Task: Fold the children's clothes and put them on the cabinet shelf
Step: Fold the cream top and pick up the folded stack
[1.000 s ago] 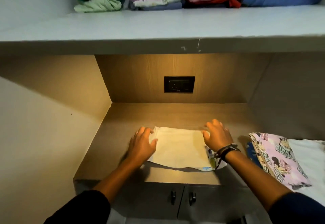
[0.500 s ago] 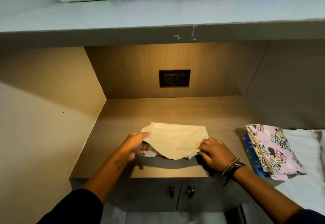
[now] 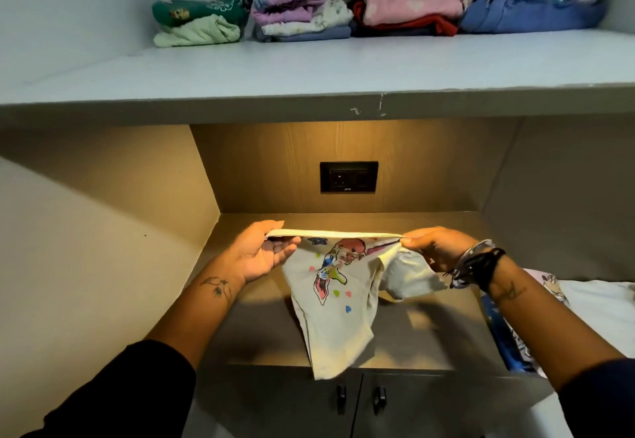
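Your left hand (image 3: 266,252) and right hand (image 3: 434,248) pinch the top edge of a cream children's garment (image 3: 338,300), stretched level between them above the desk (image 3: 261,331). Cartoon print faces you; the lower part hangs past the desk's front edge. Folded clothes (image 3: 378,8) line the cabinet shelf (image 3: 309,66) above.

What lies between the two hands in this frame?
In the head view, the taut upper edge of the cream children's garment with a colourful cartoon print spans from left hand to right hand; the rest hangs below, above the wooden counter.
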`<move>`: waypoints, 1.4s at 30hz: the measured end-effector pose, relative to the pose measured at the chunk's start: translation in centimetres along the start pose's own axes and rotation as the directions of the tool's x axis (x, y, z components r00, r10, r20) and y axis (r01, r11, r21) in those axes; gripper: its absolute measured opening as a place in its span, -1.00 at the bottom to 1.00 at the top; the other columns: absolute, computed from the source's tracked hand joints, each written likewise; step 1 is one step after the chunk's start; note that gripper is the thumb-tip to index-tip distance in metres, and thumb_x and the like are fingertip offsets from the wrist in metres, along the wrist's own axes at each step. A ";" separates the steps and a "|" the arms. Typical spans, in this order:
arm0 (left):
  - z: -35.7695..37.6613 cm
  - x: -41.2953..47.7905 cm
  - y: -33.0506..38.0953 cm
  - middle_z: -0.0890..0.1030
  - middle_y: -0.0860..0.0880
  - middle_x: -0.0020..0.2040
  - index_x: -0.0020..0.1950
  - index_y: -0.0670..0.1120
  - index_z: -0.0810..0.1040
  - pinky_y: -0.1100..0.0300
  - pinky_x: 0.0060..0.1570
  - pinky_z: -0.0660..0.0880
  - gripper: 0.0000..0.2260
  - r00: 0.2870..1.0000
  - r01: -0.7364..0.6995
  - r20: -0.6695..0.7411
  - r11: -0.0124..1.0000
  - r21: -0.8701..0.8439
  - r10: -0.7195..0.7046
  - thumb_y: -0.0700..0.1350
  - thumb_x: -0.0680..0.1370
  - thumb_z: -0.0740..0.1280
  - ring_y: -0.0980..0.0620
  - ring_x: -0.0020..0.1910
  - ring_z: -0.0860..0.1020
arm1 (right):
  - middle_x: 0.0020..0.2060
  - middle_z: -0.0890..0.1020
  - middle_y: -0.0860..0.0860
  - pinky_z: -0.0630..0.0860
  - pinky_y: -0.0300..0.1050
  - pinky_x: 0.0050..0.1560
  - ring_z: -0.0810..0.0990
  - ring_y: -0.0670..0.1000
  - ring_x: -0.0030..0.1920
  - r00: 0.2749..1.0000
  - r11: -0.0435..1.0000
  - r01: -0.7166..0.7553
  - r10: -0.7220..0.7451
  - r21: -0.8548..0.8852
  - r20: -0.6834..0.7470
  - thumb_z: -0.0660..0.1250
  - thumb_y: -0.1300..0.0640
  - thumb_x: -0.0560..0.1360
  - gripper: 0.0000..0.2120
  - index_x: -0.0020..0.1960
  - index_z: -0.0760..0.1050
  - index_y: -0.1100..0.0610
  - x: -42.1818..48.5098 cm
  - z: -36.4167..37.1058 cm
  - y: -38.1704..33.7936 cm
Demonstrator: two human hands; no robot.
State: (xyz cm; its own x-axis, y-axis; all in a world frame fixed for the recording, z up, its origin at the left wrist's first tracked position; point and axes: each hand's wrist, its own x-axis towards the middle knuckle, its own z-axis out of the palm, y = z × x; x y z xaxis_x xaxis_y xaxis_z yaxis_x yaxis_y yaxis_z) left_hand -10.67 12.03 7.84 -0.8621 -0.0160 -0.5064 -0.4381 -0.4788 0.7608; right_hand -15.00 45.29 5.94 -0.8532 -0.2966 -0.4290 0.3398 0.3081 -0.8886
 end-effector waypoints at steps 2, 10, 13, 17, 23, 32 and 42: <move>0.2 -0.5 0.3 0.68 -0.24 -0.29 0.07 -0.29 0.52 0.22 -0.50 0.60 -0.82 1.000 0.007 0.007 1.000 0.011 -0.007 -0.18 0.63 0.21 -0.02 -0.42 0.67 | -0.08 0.53 0.15 0.34 0.09 0.07 0.42 0.16 -0.05 0.997 1.000 -0.024 0.023 0.015 0.077 0.47 0.02 0.31 -0.72 -0.02 0.65 0.11 -0.3 -0.3 -0.4; -0.1 -1.6 0.5 0.69 -0.26 -0.27 0.08 -0.33 0.55 0.19 -0.49 0.62 -0.75 0.996 0.078 0.033 0.989 0.128 -0.083 -0.17 0.64 0.18 -0.04 -0.41 0.69 | -0.15 0.62 0.15 0.61 -0.02 -0.10 0.63 0.11 -0.12 0.926 0.845 0.316 -0.374 -0.431 -0.056 0.19 0.15 0.61 -0.78 -0.08 0.58 0.19 -2.4 0.3 -1.0; -1.0 -1.5 0.0 0.68 -0.25 -0.31 0.02 -0.34 0.56 0.18 -0.53 0.60 -0.77 0.989 0.144 -0.004 0.974 0.173 -0.146 -0.20 0.63 0.19 -0.05 -0.44 0.68 | -0.23 0.61 0.04 0.57 -0.22 -0.26 0.61 -0.02 -0.22 0.925 0.781 0.331 -0.380 -0.530 0.017 0.16 0.14 0.62 -0.77 -0.14 0.53 0.09 -3.4 0.4 -0.8; -1.3 -0.6 -0.5 0.68 -0.28 -0.20 0.06 -0.37 0.55 0.09 -0.36 0.65 -0.78 0.969 0.248 -0.028 0.953 0.172 -0.247 -0.24 0.62 0.19 -0.10 -0.35 0.70 | -0.21 0.61 0.12 0.55 -0.12 -0.20 0.61 0.05 -0.20 0.978 0.796 0.194 -0.206 -0.573 0.046 0.17 0.12 0.62 -0.75 -0.13 0.53 0.21 -2.1 -0.1 -1.3; 4.5 2.9 3.9 0.53 -0.21 -0.15 -0.11 -0.21 0.48 0.06 -0.04 0.60 -0.87 0.977 -0.212 -0.045 0.975 -0.067 0.209 -0.24 0.62 0.22 -0.09 -0.20 0.54 | -0.10 0.62 0.36 0.46 0.04 -0.12 0.55 0.24 -0.14 0.733 0.681 0.187 -0.577 -0.708 -0.361 0.15 0.34 0.55 -0.78 -0.10 0.55 0.42 2.4 -0.6 -7.9; 2.5 -2.4 3.0 0.60 -0.27 0.09 0.18 -0.28 0.47 0.13 -0.30 0.65 -0.80 0.946 -0.306 0.064 0.939 -0.156 0.319 -0.19 0.61 0.25 -0.14 -0.02 0.66 | -0.02 0.63 0.01 0.53 -0.32 -0.13 0.60 -0.04 -0.09 0.583 0.552 0.557 -0.792 -0.620 -0.182 0.16 0.14 0.57 -0.76 0.10 0.58 0.09 -3.1 -1.8 -6.7; -5.3 -8.8 -13.6 0.71 -0.22 -0.29 0.07 -0.24 0.57 0.16 -0.49 0.59 -0.84 0.944 0.287 -0.200 0.953 0.101 -0.263 -0.18 0.57 0.31 -0.10 -0.39 0.68 | -0.35 0.60 0.11 0.51 -0.10 -0.22 0.54 -0.07 -0.32 0.927 0.833 0.365 -0.369 -0.417 0.075 0.34 -0.09 0.42 -0.64 -0.25 0.60 0.22 -8.9 2.5 10.1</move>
State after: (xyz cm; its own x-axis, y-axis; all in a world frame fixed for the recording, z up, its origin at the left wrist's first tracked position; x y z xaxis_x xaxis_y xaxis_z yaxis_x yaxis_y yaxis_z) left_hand 4.28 14.00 -0.20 -0.6477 -0.0643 -0.7591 -0.6903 -0.3720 0.6205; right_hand -2.98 48.82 0.44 -0.8862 -0.4560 -0.0820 -0.1934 0.5248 -0.8290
